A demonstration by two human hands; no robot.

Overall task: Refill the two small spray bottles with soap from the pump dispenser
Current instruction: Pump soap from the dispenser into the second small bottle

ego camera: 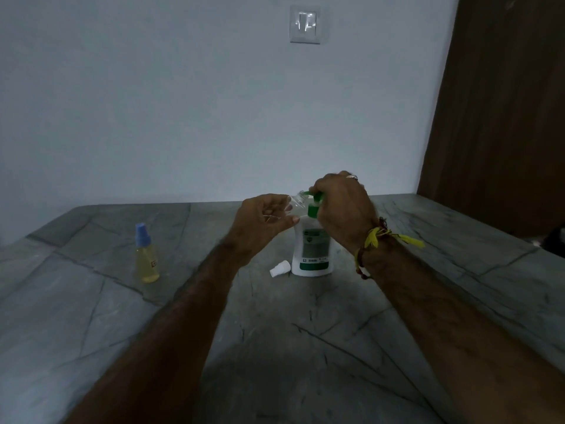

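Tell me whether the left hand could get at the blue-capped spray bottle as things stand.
Not right away, probably. The stone counter between the left hand and the blue-capped spray bottle is bare, so the way looks free, but that hand holds the clear small bottle at the pump dispenser.

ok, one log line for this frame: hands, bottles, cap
left hand: holds clear bottle tilted at green nozzle | right hand: on pump dispenser head | white cap: off, on table | yellow spray bottle: capped, upright
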